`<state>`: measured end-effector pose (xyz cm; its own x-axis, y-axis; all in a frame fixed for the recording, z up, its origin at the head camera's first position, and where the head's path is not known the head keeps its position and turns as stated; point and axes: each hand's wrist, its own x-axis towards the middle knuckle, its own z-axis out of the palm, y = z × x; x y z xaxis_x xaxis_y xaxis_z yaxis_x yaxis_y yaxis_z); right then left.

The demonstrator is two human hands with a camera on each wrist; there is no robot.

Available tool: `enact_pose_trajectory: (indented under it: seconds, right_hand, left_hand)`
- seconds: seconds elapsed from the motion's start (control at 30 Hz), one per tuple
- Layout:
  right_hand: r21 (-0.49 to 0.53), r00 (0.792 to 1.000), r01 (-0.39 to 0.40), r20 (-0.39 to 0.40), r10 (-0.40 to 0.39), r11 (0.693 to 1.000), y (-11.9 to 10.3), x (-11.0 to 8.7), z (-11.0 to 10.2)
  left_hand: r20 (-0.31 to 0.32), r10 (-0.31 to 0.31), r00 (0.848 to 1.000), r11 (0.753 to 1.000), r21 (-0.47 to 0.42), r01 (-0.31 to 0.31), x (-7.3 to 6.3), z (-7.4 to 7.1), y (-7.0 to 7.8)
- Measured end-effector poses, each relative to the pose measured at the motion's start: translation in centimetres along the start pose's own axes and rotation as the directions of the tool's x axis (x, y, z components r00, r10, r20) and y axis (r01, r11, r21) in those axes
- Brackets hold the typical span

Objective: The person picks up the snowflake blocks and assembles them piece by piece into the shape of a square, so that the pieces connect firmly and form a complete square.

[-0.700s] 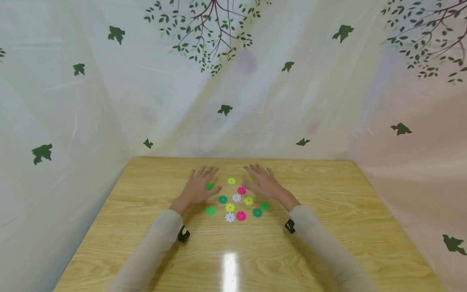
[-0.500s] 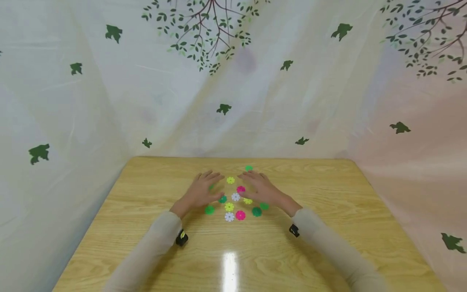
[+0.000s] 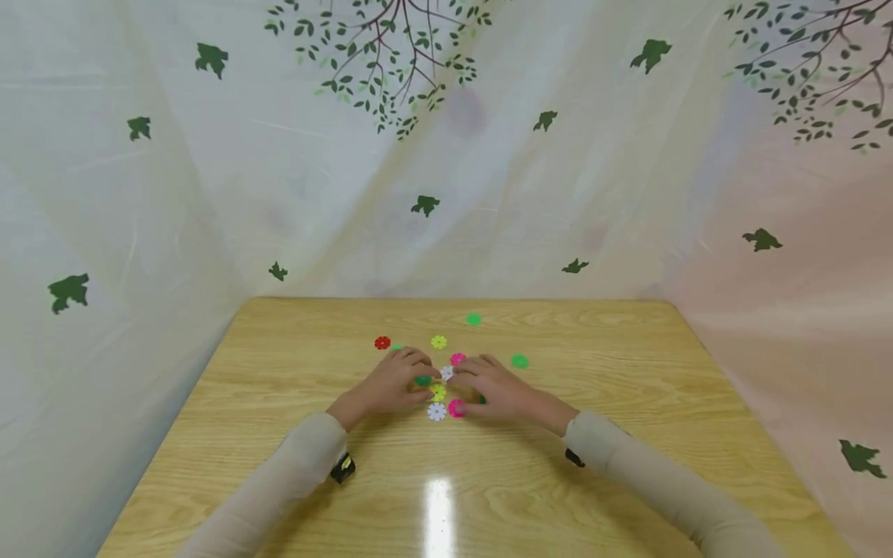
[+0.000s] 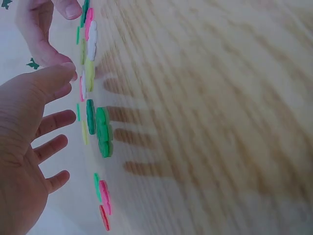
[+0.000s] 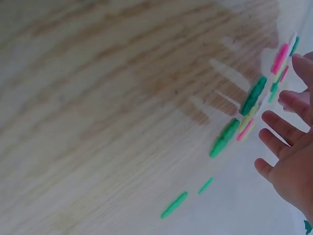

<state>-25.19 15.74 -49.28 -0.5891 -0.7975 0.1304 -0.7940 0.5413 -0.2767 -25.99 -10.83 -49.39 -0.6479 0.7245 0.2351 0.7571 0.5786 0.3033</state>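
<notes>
left of the front white flower-shaped disc (image 3: 436,411) and nearer the viewer, the left sleeve (image 3: 258,492) is beige, with a small black camera (image 3: 343,468) at its wrist. the red flower-shaped disc (image 3: 382,342) lies beyond the front white disc and well left of it. the left hand (image 3: 391,383) hovers over the wooden table (image 3: 293,372) just left of that disc, fingers spread apart and slightly bent, with nothing in their hold. past its knuckles a green disc (image 3: 397,347) shows, mostly hidden, and a dark green disc (image 3: 422,380) is partly visible by its fingers, beyond and slightly left of the front white disc.

directly beyond that disc lie the near yellow disc (image 3: 438,393), then the far yellow disc (image 3: 439,342); between those two, a touch rightward, is the far white disc (image 3: 447,373). the front pink disc (image 3: 456,408) sits just right of the landmark, and the far pink disc (image 3: 458,359) beyond it. the right hand (image 3: 504,390) is right of the front white disc, fingers loosely bent and apart, gripping nothing; whether its thumb touches the front pink disc cannot be told. farther right and beyond lies the light green disc (image 3: 519,361).
</notes>
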Motion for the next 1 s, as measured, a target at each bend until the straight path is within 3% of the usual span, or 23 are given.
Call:
enact_pose_trajectory:
  seconds: [0.2,0.53,1.0]
  right_hand:
    - [-0.070,0.997,0.075,-0.028,-0.077,0.995,-0.30,-0.18,0.35]
    - [-0.078,0.990,0.129,-0.040,-0.132,0.989,-0.73,-0.05,0.27]
    - [-0.034,0.997,0.071,-0.010,-0.071,0.997,-0.95,-0.25,0.31]
  left_hand:
    - [0.004,0.003,1.000,1.000,0.000,-0.003,-0.06,0.20,0.16]
    - [0.050,0.015,0.999,1.000,-0.007,-0.015,0.27,0.25,0.46]
    - [0.104,-0.038,0.994,0.999,-0.026,0.041,0.74,0.39,0.06]
